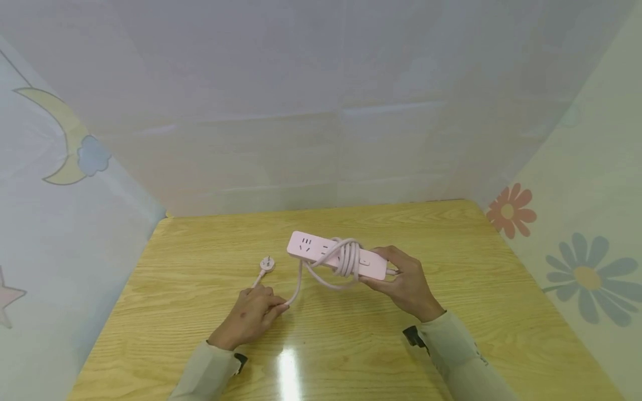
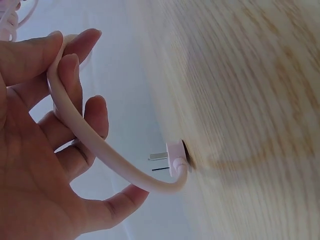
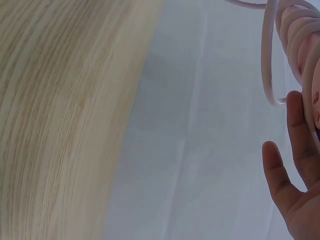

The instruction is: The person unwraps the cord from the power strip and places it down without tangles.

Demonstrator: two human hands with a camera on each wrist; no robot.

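Note:
A pink power strip (image 1: 371, 264) is held above the table by my right hand (image 1: 408, 284), which grips its right end. Several turns of its cord (image 1: 347, 258) wrap around the strip's middle, and a loose loop hangs below. My left hand (image 1: 251, 316) pinches the free length of cord between thumb and fingers, as the left wrist view shows. Beyond that hand the plug (image 1: 267, 264) rests on the tabletop with its prongs pointing up. In the right wrist view only part of my right hand (image 3: 300, 175) shows beside the wrapped cord (image 3: 295, 30).
The wooden table (image 1: 210, 239) has a pale sheet wall (image 1: 311, 161) behind it. Patterned panels stand at both sides, with a moon (image 1: 62, 120) on the left and flowers (image 1: 587, 278) on the right.

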